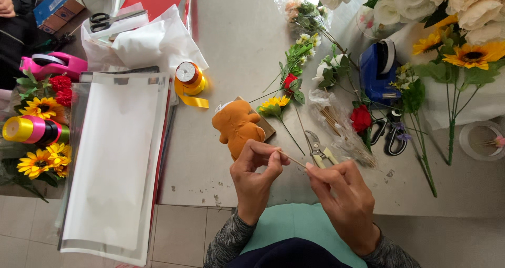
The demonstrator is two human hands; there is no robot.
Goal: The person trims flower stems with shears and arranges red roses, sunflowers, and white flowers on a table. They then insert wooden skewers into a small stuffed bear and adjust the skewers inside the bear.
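Thin wooden stick between my two hands

My left hand [256, 174] and right hand [342, 194] are both pinching the thin pale wooden stick [292, 160], fingers closed on its ends.

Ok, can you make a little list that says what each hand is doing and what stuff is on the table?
left hand: pinches one end of a thin wooden stick
right hand: pinches the stick's other end
just beyond the hands: orange teddy bear, pruning shears
table: fake flowers, orange ribbon roll, blue tape dispenser
left side: white paper sheets, pink ribbon spool
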